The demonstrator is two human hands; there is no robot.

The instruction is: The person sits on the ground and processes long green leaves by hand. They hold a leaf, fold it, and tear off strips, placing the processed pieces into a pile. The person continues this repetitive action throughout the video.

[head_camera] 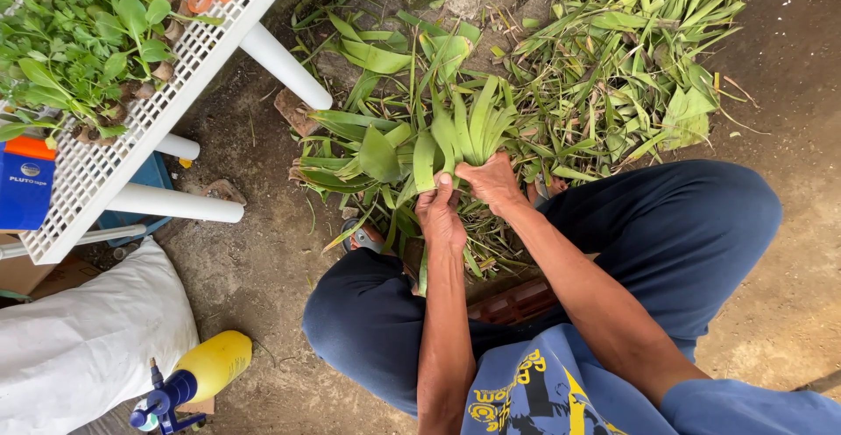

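Person squats on the dirt ground, both hands on a leafy plant. Left hand is closed around the plant's base from below, fingers wrapped on the lower leaves. Right hand is just beside it, touching the same base, fingers curled tight on the leaves. Plant stands upright between the person's knees, leaves fanning away from the body. Cut leaf pile lies beyond the plant. White mesh table with potted seedlings sits far left of the plant; yellow spray bottle and white sack lie below the table.
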